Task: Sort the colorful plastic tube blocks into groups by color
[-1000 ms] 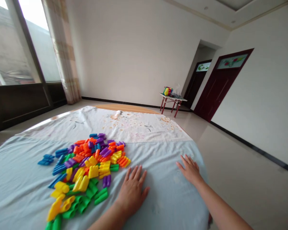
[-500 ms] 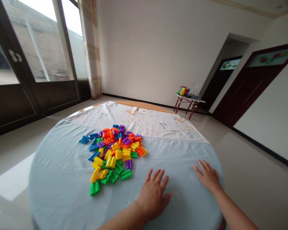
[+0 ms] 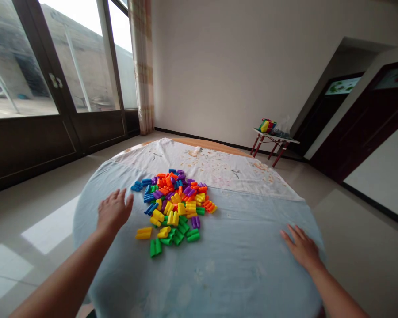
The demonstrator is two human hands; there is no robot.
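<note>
A heap of plastic blocks [image 3: 175, 203] in orange, purple, blue, yellow and green lies on a round table under a pale blue cloth [image 3: 225, 265]. My left hand [image 3: 113, 211] hovers just left of the heap, fingers spread and holding nothing, nearest to a lone yellow block [image 3: 143, 232] and the blue blocks [image 3: 136, 186]. My right hand [image 3: 301, 247] lies flat on the cloth near the table's right edge, fingers apart and empty.
A white flowered cloth [image 3: 219, 170] covers the far half of the table. A small red-legged side table [image 3: 273, 141] with colourful items stands by the far wall. Glass doors [image 3: 53, 88] are on the left, dark wooden doors [image 3: 361, 128] on the right.
My left hand has lifted off the cloth in front of the heap and swung to its left side. A yellow block now lies apart at the heap's near left. The view has panned left.
</note>
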